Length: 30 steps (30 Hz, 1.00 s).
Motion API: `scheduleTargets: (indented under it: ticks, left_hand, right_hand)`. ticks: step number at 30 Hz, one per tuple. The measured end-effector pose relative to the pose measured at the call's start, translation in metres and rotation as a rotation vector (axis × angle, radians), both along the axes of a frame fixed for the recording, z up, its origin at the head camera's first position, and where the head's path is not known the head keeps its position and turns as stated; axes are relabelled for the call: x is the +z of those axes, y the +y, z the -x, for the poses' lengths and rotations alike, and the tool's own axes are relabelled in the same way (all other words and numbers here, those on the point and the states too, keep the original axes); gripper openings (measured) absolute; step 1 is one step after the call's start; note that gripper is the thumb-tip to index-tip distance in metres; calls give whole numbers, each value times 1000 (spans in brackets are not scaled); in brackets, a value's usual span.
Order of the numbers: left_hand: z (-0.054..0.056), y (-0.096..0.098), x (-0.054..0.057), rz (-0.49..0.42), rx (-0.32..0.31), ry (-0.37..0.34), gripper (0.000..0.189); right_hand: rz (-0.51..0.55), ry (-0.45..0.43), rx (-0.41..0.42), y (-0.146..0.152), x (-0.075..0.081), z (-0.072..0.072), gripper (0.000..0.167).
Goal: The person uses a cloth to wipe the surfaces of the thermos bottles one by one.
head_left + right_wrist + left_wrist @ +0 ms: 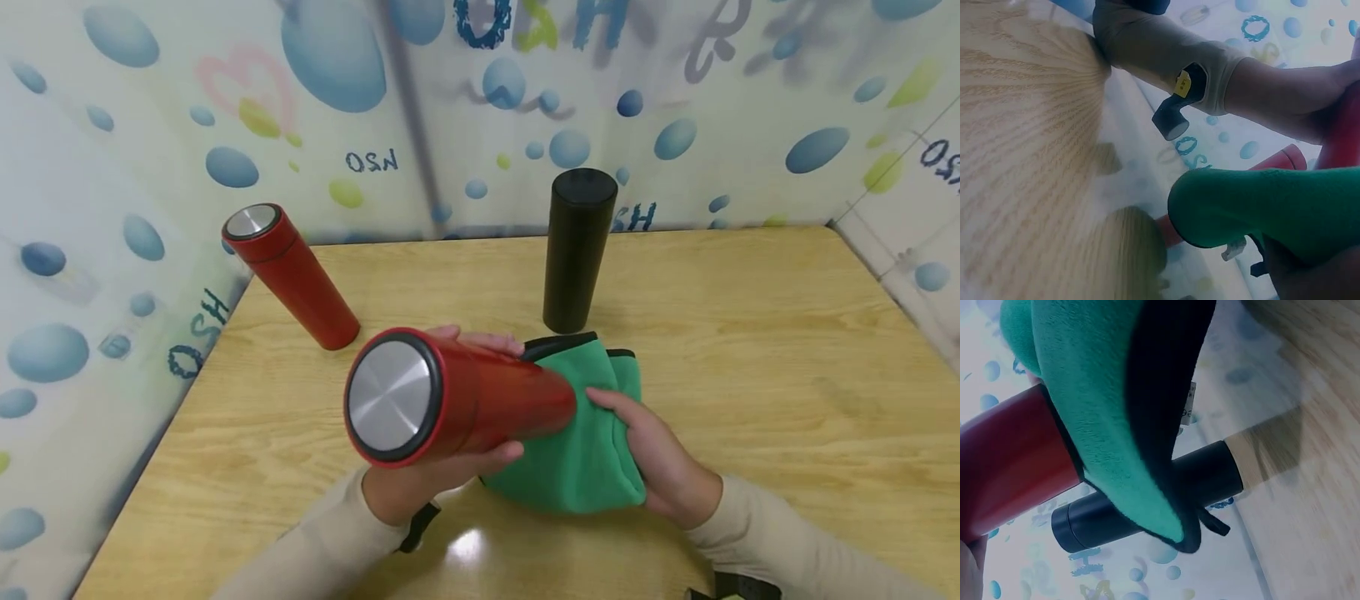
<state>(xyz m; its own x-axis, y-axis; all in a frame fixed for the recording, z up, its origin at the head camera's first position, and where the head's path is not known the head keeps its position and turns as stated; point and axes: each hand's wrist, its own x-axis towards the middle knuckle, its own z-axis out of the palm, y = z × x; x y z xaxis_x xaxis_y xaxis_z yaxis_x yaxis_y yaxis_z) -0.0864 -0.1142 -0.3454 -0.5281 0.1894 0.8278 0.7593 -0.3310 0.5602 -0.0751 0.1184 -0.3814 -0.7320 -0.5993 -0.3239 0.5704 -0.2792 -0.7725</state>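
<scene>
My left hand grips a red thermos bottle around its body, thumb on the near side and fingers on the far side. The bottle is tilted, its silver-topped end towards the head camera. At its other end is a green cloth with black edging, folded and bunched up. My right hand holds this cloth against that end, thumb lying over the front and the other fingers hidden behind it. In the left wrist view, the green cloth overlaps the bottle's end, and a small white label sticks out.
A second red thermos bottle stands at the table's back left. A black bottle stands upright near the back edge, just behind the cloth. The wooden table meets a wall with blue and green bubble prints.
</scene>
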Motion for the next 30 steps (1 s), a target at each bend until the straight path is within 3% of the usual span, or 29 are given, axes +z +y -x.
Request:
scheduleTargets:
  ticks: [8, 14, 17, 19, 22, 26, 27, 30]
  left_hand:
    - [5, 9, -13, 47, 17, -27, 79]
    - [5, 10, -14, 43, 13, -8, 83]
    - [4, 11, -11, 53, 19, -50, 81]
    - [3, 10, -8, 86, 37, -123, 77]
    - [5, 8, -4, 108, 91, -151, 75]
    - [16, 1, 4, 88, 242, -83, 79]
    - [19, 0, 6, 91, 285, -93, 80]
    - [31, -5, 12, 162, 382, -217, 79]
  right_hand:
    - [-8, -5, -1, 0, -1, 0, 37]
    - [-10, 4, -1, -2, -1, 1, 36]
    - [-14, 37, -7, -3, -2, 2, 32]
    - [-22, 51, -16, -3, -2, 2, 30]
    - [-60, 43, -28, -4, -2, 2, 30]
    - [-129, 17, -16, -4, 1, 2, 43]
    - [-143, 13, -7, -4, 1, 2, 46]
    - [-157, 10, 34, -3, 1, 2, 51]
